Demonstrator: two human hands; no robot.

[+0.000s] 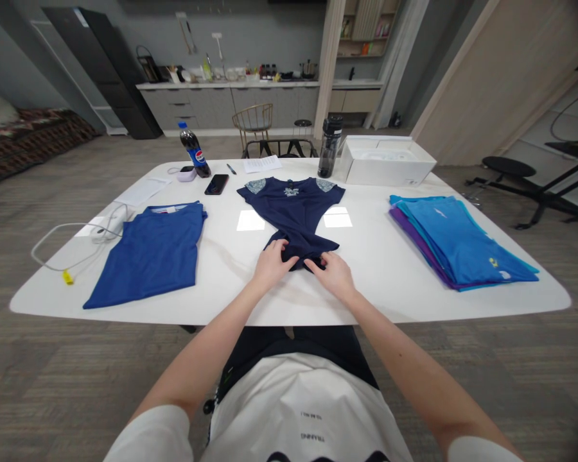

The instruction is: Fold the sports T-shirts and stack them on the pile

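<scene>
A dark navy T-shirt (293,208) with pale patterned shoulder patches lies on the white table in front of me, its collar pointing away. Its lower part is twisted and bunched near my hands. My left hand (271,262) is closed on the left side of the bunched hem, thumb pointing inward. On the other side of the hem, my right hand (333,273) pinches the cloth, fingertips partly hidden in the folds. A folded blue T-shirt (158,253) lies to the left. To the right rests a stack of blue, teal and purple shirts (455,237).
On the white table (366,295) stand a cola bottle (195,151), a black tumbler (330,147) and a white box (385,163). A phone (216,185), papers (262,164) and a pen (231,169) lie toward the back. A white cable (52,226) loops over the left edge.
</scene>
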